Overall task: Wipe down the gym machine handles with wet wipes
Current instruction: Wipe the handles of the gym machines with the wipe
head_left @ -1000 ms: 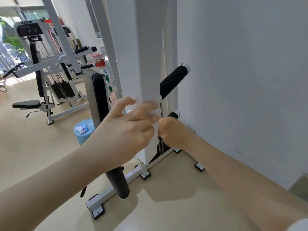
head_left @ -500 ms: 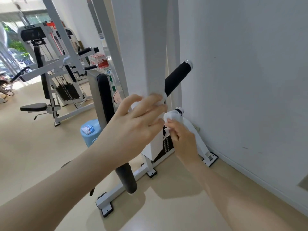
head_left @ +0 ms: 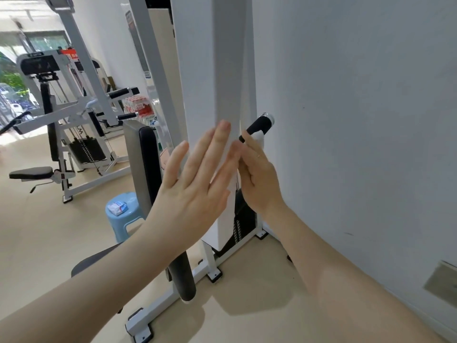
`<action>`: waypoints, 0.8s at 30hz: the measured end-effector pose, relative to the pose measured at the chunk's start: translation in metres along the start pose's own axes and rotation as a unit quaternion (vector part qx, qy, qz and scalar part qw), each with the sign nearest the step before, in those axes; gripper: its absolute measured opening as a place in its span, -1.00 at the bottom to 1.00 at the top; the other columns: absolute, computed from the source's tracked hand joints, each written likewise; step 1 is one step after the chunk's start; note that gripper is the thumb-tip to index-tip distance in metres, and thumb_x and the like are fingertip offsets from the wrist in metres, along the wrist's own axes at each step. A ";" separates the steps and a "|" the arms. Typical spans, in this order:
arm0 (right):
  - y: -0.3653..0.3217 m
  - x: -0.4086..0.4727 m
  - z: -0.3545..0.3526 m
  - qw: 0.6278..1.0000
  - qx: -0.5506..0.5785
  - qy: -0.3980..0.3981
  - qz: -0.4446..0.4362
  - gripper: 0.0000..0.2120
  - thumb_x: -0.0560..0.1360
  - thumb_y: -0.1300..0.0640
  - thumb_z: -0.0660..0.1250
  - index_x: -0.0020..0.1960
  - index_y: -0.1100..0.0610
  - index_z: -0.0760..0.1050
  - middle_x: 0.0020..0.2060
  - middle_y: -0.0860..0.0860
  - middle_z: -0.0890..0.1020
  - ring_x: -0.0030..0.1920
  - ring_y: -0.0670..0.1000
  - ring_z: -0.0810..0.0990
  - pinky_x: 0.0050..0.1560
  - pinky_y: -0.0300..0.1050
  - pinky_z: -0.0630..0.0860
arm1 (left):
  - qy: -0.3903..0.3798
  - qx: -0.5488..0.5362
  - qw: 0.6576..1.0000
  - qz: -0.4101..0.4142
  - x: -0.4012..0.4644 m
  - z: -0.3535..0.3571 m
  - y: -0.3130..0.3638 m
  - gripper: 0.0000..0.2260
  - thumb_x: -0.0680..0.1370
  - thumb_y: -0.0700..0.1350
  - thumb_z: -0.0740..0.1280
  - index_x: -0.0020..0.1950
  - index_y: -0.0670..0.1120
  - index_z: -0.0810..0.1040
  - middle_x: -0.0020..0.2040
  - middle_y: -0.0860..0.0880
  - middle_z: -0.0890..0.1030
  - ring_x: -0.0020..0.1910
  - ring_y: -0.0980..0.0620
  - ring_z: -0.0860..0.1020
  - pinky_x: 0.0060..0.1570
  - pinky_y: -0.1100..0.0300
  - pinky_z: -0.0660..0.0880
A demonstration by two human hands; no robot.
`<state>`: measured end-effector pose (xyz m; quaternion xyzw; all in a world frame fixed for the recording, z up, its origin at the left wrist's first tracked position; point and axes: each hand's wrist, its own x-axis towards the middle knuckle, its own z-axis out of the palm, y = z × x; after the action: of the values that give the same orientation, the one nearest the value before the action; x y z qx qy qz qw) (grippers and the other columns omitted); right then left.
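A black foam handle (head_left: 258,125) with a silver end cap sticks out behind the white upright column (head_left: 210,82) of the gym machine, close to the wall. My right hand (head_left: 258,179) pinches a white wet wipe (head_left: 259,137) against the underside of that handle. My left hand (head_left: 195,179) is flat with fingers spread, resting on or just in front of the column's front face, holding nothing. Most of the handle's lower length is hidden by the column and my right hand.
The white wall (head_left: 358,120) is tight on the right. A black back pad (head_left: 146,164) and a roller pad (head_left: 184,280) belong to the machine. A blue stool (head_left: 126,219) carries a wipe pack (head_left: 118,208). Another machine (head_left: 57,120) stands at the left.
My right hand has risen with the wipe from the lower handle to the upper black handle. My left hand let go of the column's edge and opened flat.
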<state>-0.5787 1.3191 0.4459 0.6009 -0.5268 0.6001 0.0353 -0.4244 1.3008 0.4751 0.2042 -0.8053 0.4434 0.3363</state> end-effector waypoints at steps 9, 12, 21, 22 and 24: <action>0.002 0.018 0.003 0.991 0.002 0.120 0.057 -0.75 0.52 0.30 0.23 0.15 0.16 0.53 0.24 0.05 0.35 0.29 0.04 0.38 0.28 -0.10 0.42 | -0.022 -0.091 0.993 -0.068 0.005 -0.006 -0.002 -0.20 0.47 0.04 0.24 0.48 -0.30 -0.12 0.47 -0.29 0.02 0.47 -0.19 0.04 0.46 0.00 -0.01; 0.007 0.019 0.001 0.990 0.003 0.139 0.032 -0.93 0.50 0.27 0.26 -0.04 0.23 0.49 -0.04 -0.03 0.45 -0.03 -0.02 0.50 -0.01 -0.16 0.51 | -0.014 -0.106 0.992 -0.067 0.007 -0.005 -0.001 -0.22 0.44 0.00 0.30 0.47 -0.29 -0.06 0.46 -0.29 0.04 0.46 -0.19 0.08 0.44 -0.02 0.05; 0.024 0.027 -0.008 0.987 -0.118 0.092 -0.060 -0.75 0.53 0.16 0.19 0.05 0.18 0.61 0.02 0.05 0.65 0.10 0.05 0.53 0.17 -0.20 0.43 | -0.006 -0.126 0.989 -0.080 0.008 -0.004 -0.005 -0.38 0.53 -0.07 0.21 0.47 -0.31 0.03 0.46 -0.30 0.09 0.45 -0.19 0.08 0.45 0.04 -0.05; 0.025 0.034 -0.013 0.988 -0.091 0.121 0.006 -0.76 0.54 0.18 0.18 0.07 0.17 0.60 0.04 0.05 0.65 0.10 0.06 0.54 0.18 -0.17 0.44 | -0.004 -0.134 0.988 -0.080 0.008 -0.004 -0.006 -0.40 0.55 -0.09 0.21 0.47 -0.31 0.03 0.46 -0.29 0.09 0.46 -0.18 0.07 0.45 0.04 -0.05; 0.023 0.039 -0.012 0.984 -0.063 0.152 0.065 -0.75 0.54 0.22 0.16 0.08 0.16 0.58 0.06 0.05 0.64 0.09 0.05 0.54 0.19 -0.15 0.44 | 0.007 -0.154 0.985 -0.080 0.008 -0.003 -0.007 -0.44 0.57 -0.16 0.20 0.46 -0.31 0.04 0.46 -0.28 0.10 0.46 -0.17 0.07 0.46 0.06 -0.04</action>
<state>-0.6132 1.2944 0.4650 0.4640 -0.5896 0.6513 0.1138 -0.4239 1.2997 0.4862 0.2113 -0.8426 0.2873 0.4035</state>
